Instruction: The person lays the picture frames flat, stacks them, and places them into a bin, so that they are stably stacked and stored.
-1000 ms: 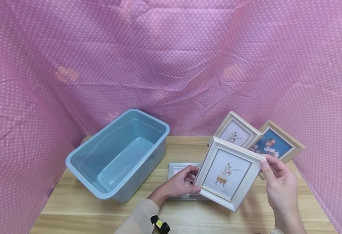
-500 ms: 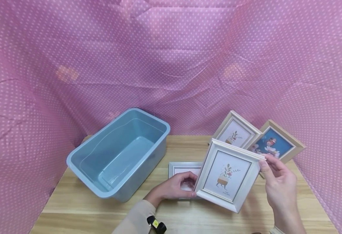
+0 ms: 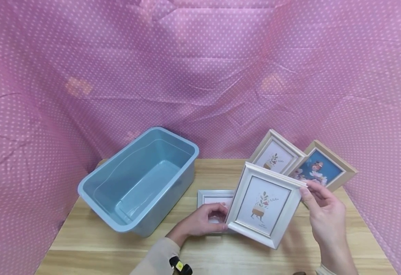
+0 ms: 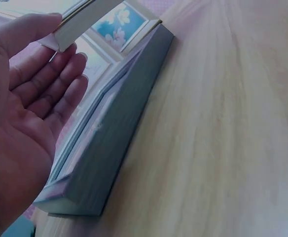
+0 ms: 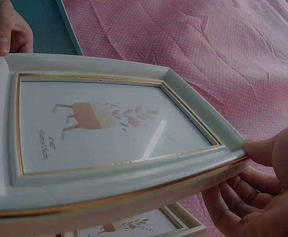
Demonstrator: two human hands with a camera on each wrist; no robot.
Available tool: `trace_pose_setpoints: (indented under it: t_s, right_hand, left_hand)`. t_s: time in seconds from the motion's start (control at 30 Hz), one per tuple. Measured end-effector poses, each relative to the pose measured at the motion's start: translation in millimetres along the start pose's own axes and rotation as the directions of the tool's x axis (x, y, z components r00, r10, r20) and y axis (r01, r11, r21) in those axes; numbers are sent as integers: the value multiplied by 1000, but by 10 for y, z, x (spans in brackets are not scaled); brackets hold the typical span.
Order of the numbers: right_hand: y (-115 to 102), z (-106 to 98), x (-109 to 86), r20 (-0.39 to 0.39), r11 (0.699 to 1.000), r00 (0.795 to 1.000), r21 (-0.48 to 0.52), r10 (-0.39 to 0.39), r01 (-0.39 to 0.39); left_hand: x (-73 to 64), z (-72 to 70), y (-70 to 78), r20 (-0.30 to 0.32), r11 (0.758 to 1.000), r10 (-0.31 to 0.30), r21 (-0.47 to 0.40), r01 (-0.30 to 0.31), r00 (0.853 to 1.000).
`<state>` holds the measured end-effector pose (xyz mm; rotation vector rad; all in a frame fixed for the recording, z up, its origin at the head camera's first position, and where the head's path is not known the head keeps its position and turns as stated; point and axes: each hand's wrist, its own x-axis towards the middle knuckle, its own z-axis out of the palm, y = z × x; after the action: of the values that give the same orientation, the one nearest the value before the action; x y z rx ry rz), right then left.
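A white picture frame (image 3: 262,208) with a potted-plant print is held tilted above the table, facing up toward the head camera. My left hand (image 3: 200,219) pinches its lower left corner; in the left wrist view the thumb lies over that corner (image 4: 67,29) and the fingers are beneath. At the opposite upper right corner, my right hand (image 3: 327,214) grips the edge, thumb on the front and fingers behind, as the right wrist view shows. Under the left hand a silver picture frame (image 3: 203,194) lies flat, partly covered by the hand and the white frame.
Behind the held frame stand a cream picture frame (image 3: 276,154) with a similar print and a light wood frame (image 3: 320,168) with a blue flower picture. A blue-grey plastic bin (image 3: 173,202) occupies the table's left side. Pink dotted cloth (image 3: 200,76) hangs around the wooden table (image 3: 94,248).
My left hand has shifted slightly left and down, keeping to the frame's lower left corner. The white frame and right hand have drifted a little to the left.
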<state>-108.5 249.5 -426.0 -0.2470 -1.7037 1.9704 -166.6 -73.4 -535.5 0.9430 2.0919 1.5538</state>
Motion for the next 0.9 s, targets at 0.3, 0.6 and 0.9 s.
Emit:
trace_pose_setpoints:
  t_s: [0.3, 0.6, 0.9]
  right_hand:
    - [12, 6, -3, 31, 994, 999, -108, 19, -15]
    - [43, -35, -10, 143, 985, 990, -174, 10, 15]
    - [75, -92, -38, 263, 990, 965, -136, -11, 48]
  left_hand:
    - [-102, -19, -58, -88, 999, 31, -12, -32, 996]
    - [-193, -54, -86, -212, 998, -15, -65, 1, 977]
    - [-280, -104, -87, -280, 993, -30, -116, -3, 959]
